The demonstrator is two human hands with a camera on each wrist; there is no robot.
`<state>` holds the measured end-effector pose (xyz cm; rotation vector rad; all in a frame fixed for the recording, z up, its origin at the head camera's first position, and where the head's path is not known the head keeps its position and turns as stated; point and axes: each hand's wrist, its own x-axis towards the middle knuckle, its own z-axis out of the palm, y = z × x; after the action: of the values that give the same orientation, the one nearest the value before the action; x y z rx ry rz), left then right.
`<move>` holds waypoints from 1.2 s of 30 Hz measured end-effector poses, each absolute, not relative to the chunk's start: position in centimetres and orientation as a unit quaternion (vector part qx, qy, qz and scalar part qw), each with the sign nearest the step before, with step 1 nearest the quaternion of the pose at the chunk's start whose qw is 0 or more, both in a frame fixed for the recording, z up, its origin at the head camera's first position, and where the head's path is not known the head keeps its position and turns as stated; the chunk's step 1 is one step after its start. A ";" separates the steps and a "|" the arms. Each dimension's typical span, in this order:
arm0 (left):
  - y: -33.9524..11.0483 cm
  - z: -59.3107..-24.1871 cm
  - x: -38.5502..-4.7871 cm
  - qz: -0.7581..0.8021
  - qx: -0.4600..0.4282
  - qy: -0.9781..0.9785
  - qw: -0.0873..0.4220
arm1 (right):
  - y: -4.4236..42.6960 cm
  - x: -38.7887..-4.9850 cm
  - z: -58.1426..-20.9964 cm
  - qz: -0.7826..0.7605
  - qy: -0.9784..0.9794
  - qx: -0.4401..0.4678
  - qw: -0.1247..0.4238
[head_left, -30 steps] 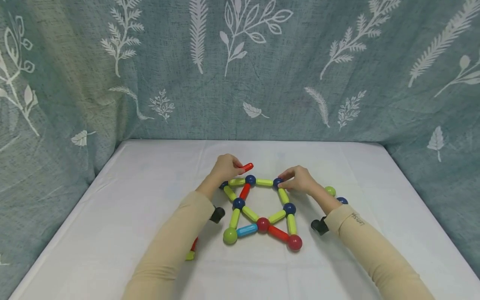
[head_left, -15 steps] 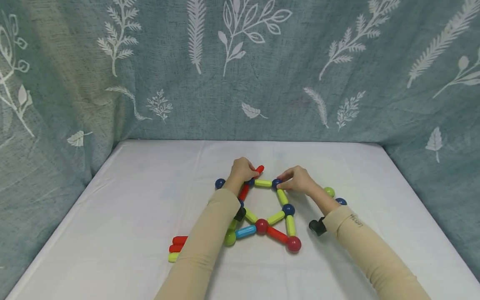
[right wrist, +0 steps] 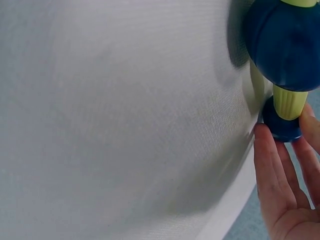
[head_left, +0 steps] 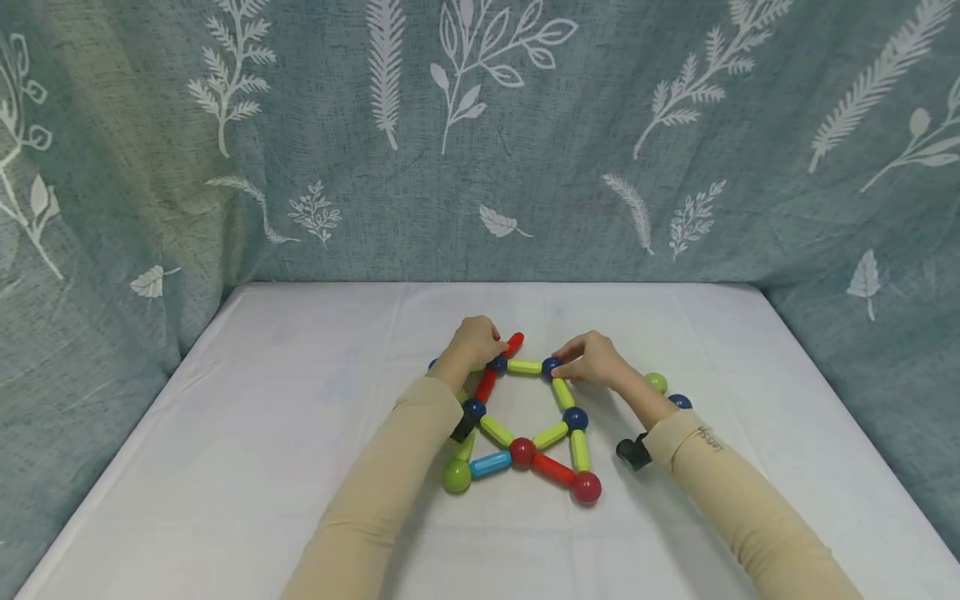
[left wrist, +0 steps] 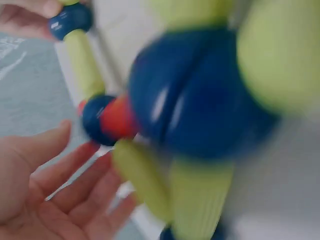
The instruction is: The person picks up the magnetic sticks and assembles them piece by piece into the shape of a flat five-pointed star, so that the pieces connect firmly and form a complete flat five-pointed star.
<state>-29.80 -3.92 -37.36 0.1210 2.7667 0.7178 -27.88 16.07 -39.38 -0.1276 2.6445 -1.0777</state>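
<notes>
a: where does the stick frame lie?

b: on the white table. with twelve o'clock at the far edge, its ring bears blue balls at nine, eleven, one and just past three, and a red ball at six. from the latter a blue stick runs toward eight, to a green ball.

a: and the left hand?

b: at eleven o'clock, beside the eleven o'clock ball. the left wrist view shows its fingers spread and the thumb held clear; whether a fingertip touches the ball cannot be told. the red stick slants from that ball toward one o'clock.

a: what does the right hand do?

b: it pinches the one o'clock ball, thumb to one side, fingers to the other. a pale green stick joins this ball to its neighbour at eleven.

a: is anything set apart?

b: at three o'clock, well outside the ring and near the right sleeve, lie a loose green ball and a loose blue ball.
</notes>
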 end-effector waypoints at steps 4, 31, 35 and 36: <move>-6.5 -35.9 -29.4 0.170 0.077 0.967 0.172 | 16.0 -27.8 -39.2 -0.376 0.914 -0.041 0.145; -11.1 -36.3 -28.1 0.155 0.079 0.975 0.142 | 17.8 -17.0 -38.3 -0.307 0.907 -0.246 0.147; -10.9 -36.3 -28.0 0.152 0.080 0.975 0.142 | 18.1 -15.1 -38.7 -0.319 0.902 -0.238 0.170; -10.8 -36.3 -28.0 0.151 0.080 0.975 0.142 | 18.1 -14.9 -38.8 -0.322 0.902 -0.235 0.169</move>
<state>-28.05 -10.83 -36.26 0.2322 2.8143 0.4362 -14.90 18.07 -38.79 -0.6669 2.5636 -0.9157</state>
